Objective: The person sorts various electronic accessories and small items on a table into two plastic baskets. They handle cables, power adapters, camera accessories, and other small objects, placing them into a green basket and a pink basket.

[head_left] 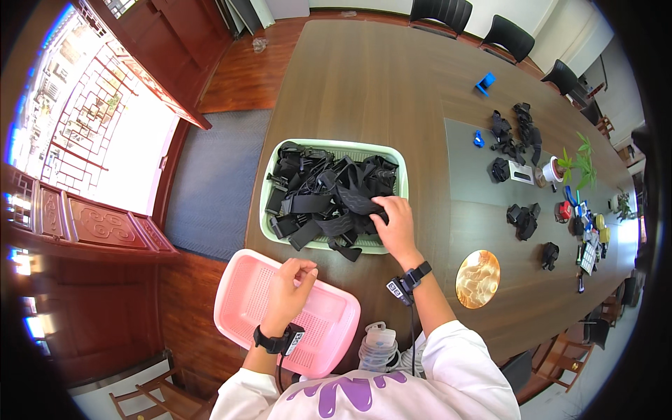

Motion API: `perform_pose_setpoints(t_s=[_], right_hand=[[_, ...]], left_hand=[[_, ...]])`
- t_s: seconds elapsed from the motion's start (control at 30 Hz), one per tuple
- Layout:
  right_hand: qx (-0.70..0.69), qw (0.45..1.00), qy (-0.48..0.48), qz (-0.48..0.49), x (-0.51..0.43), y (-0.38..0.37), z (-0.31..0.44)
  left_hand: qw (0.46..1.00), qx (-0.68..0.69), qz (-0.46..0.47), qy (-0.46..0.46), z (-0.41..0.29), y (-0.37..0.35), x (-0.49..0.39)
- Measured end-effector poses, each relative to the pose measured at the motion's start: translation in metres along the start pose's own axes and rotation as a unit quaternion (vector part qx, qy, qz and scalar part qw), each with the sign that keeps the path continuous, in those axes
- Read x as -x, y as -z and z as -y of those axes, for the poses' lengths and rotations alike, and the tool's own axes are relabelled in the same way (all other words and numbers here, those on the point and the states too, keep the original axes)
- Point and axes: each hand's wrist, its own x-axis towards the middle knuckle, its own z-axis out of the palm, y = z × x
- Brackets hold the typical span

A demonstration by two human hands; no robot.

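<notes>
A pale green plastic basket (400,173) stands on the table, heaped with black straps, cables and small black devices. At its right side my right hand (395,223) has thumb and fingertips apart at a wide black strap (357,198) with wavy lines; whether it grips the strap cannot be made out. My left hand (290,287) hovers over a pink plastic basket (336,344), fingers loosely curled, nothing visible in them. This pink basket has perforated sides and nothing seen inside. Each wrist wears a black band with a small cabled device.
A brown table (362,79) extends ahead and right. On it are an oval marbled plate (478,279), black strap bundles (522,220), a potted plant (552,170) and a blue stand (485,84). Coiled tubing (379,349) lies close to my body. Left is an open door (100,220).
</notes>
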Motion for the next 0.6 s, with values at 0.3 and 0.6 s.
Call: perform_pose_setpoints(t_s=[0.3, 0.6], right_hand=[[-0.042, 0.997, -0.041, -0.054, 0.030, 0.007, -0.024], [-0.390, 0.810, -0.437, 0.004, 0.069, -0.004, -0.069]], left_hand=[[0.984, 0.050, 0.104, 0.137, 0.041, -0.035, -0.013], [0.833, 0.486, -0.064, 0.256, 0.097, -0.089, -0.042]])
